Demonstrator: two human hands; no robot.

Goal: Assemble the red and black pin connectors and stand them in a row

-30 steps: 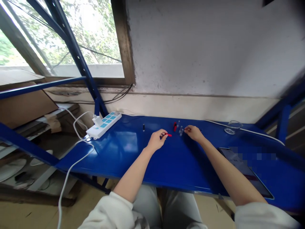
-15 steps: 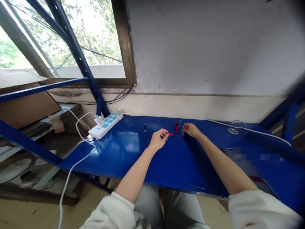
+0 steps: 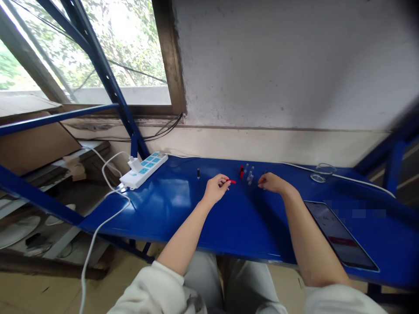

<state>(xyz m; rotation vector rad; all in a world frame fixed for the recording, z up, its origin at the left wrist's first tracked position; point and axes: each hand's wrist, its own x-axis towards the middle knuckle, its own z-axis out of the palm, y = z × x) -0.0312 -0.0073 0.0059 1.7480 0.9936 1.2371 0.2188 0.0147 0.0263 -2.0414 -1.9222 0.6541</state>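
Note:
My left hand [image 3: 215, 188] rests on the blue metal shelf [image 3: 170, 205] with its fingers pinched round a small red piece [image 3: 232, 181] that sticks out to the right. My right hand [image 3: 272, 183] lies on the shelf a little to the right, fingers curled together; whether they hold anything is hidden. Between the two hands stand several tiny clear pieces [image 3: 250, 176] and a small red and black piece [image 3: 241, 172]. A small black upright piece [image 3: 198, 173] stands alone to the left of my left hand.
A white power strip [image 3: 144, 170] with a white cable [image 3: 98, 226] lies at the shelf's back left. A phone [image 3: 340, 235] lies screen up at the right. Clear round pieces [image 3: 319, 174] and a white wire run along the back right. Blue rack struts cross the window.
My right hand has drawn back to the right, away from the clear pieces it was touching half a second ago. My left hand has stayed put with the red piece.

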